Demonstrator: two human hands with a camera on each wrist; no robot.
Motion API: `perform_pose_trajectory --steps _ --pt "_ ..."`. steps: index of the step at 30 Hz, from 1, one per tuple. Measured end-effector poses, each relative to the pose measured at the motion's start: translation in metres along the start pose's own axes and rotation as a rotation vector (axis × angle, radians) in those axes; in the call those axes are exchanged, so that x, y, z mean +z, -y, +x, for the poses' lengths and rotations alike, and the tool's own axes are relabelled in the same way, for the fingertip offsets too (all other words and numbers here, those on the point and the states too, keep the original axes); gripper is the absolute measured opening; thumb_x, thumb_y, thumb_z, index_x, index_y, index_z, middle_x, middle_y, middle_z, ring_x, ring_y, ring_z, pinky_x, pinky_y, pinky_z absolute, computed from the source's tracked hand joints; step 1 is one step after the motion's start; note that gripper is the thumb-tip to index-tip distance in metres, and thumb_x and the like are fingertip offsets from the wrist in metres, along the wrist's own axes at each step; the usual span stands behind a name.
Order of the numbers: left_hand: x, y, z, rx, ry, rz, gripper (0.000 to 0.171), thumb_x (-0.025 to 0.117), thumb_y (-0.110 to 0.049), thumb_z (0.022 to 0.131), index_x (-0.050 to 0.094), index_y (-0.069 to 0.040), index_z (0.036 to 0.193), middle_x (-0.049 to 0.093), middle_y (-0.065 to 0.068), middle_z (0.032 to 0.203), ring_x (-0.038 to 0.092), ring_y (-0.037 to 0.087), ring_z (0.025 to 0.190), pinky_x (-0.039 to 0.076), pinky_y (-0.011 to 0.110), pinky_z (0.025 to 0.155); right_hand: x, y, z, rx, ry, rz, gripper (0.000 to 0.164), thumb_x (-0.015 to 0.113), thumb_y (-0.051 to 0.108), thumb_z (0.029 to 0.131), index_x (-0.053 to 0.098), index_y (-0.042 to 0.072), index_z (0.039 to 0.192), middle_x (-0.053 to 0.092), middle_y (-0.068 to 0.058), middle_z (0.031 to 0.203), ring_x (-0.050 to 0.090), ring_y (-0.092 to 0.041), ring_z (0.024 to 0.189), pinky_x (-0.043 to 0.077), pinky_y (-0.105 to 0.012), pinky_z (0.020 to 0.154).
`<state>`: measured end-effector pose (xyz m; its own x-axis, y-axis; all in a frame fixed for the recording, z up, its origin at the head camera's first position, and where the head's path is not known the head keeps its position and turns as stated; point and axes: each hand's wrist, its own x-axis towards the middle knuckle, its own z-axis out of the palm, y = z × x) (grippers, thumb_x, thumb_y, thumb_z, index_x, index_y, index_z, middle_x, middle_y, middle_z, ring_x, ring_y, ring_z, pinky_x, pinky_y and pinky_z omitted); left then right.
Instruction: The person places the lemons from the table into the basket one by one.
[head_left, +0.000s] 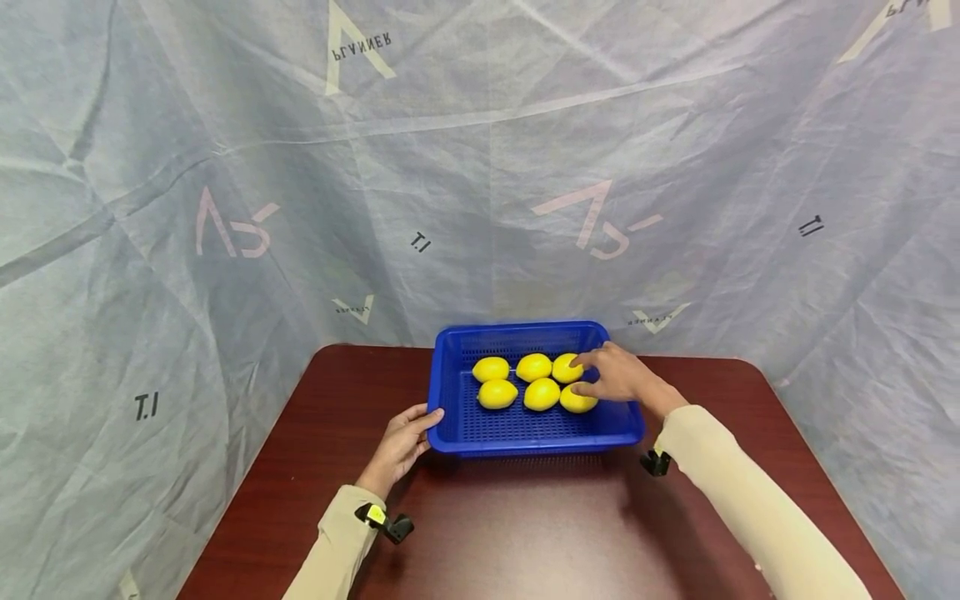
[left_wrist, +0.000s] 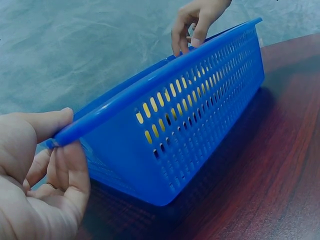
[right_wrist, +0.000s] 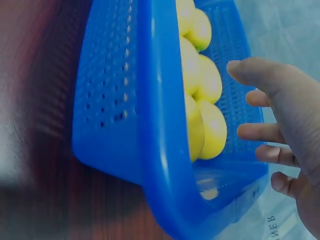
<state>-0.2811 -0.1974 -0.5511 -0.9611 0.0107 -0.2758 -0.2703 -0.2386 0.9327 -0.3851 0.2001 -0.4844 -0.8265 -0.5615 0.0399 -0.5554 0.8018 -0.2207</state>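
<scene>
A blue plastic basket (head_left: 536, 445) with slotted sides stands on the table, holding several yellow lemons (head_left: 542, 394) in two rows of three. My left hand (head_left: 401, 446) grips the basket's left rim, the thumb on top and the curled fingers underneath, as the left wrist view (left_wrist: 45, 170) of that hand confirms. Over the basket's right end hovers my right hand (head_left: 618, 372), its fingers spread and loosely bent above the rightmost lemons (head_left: 577, 399). In the right wrist view, a gap shows between those fingers (right_wrist: 262, 132) and the lemons (right_wrist: 212, 131); nothing is held.
The dark red-brown wooden table (head_left: 510, 533) extends in front of the basket and to both sides. A grey printed sheet (head_left: 465, 167) hangs behind the table and along its sides. Small black devices (head_left: 386, 521) are strapped to both wrists.
</scene>
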Motion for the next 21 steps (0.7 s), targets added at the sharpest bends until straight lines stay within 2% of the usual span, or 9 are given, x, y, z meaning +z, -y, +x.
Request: perform_pose_trajectory --steps 6,11,13,15,19,21 --pt "-0.004 -0.003 0.001 0.039 0.003 0.109 0.045 0.074 -0.017 0.096 0.060 0.008 0.130 0.072 0.021 0.113 0.073 0.025 0.092 0.059 0.028 0.070 0.001 0.008 -0.011 0.003 -0.076 0.030 0.050 0.075 0.044 0.092 0.071 0.010 0.128 0.070 -0.013 0.127 0.058 -0.042 0.122 0.045 -0.059 0.101" --pt "-0.005 -0.010 0.003 0.081 0.020 0.239 0.040 0.074 -0.019 0.096 0.063 0.008 0.124 0.070 0.029 0.114 0.073 0.036 0.096 0.060 0.031 0.072 0.000 0.011 -0.024 0.038 -0.150 0.027 0.050 0.075 0.045 0.092 0.071 0.010 0.128 0.073 -0.012 0.114 0.063 -0.035 0.105 0.052 -0.056 0.086" --pt "-0.006 -0.012 0.004 0.095 0.026 0.286 0.039 0.074 -0.021 0.096 0.065 0.007 0.122 0.070 0.030 0.112 0.074 0.037 0.096 0.061 0.033 0.073 -0.001 0.010 -0.032 0.056 -0.180 0.027 0.051 0.075 0.045 0.091 0.071 0.011 0.129 0.073 -0.012 0.115 0.063 -0.034 0.102 0.053 -0.055 0.082" --pt "-0.007 -0.013 0.004 0.103 0.025 0.348 0.038 0.075 -0.023 0.096 0.066 0.006 0.119 0.072 0.027 0.107 0.075 0.033 0.090 0.061 0.033 0.072 -0.002 0.007 -0.040 0.076 -0.204 0.023 0.052 0.074 0.046 0.092 0.070 0.011 0.130 0.072 -0.013 0.118 0.064 -0.035 0.106 0.054 -0.057 0.085" --pt "-0.013 -0.017 0.002 0.136 0.009 0.530 0.041 0.076 -0.033 0.094 0.069 0.003 0.113 0.073 0.015 0.094 0.071 0.021 0.075 0.061 0.034 0.068 -0.007 -0.001 -0.059 0.121 -0.234 0.037 0.054 0.073 0.048 0.093 0.069 0.010 0.131 0.070 -0.016 0.124 0.063 -0.039 0.113 0.052 -0.060 0.091" --pt "-0.019 -0.022 0.002 0.158 -0.015 0.620 0.044 0.075 -0.040 0.094 0.070 0.001 0.110 0.073 0.012 0.093 0.070 0.023 0.074 0.061 0.034 0.066 -0.011 -0.006 -0.067 0.149 -0.246 0.044 0.056 0.072 0.049 0.093 0.068 0.009 0.132 0.069 -0.018 0.126 0.062 -0.041 0.116 0.050 -0.063 0.092"
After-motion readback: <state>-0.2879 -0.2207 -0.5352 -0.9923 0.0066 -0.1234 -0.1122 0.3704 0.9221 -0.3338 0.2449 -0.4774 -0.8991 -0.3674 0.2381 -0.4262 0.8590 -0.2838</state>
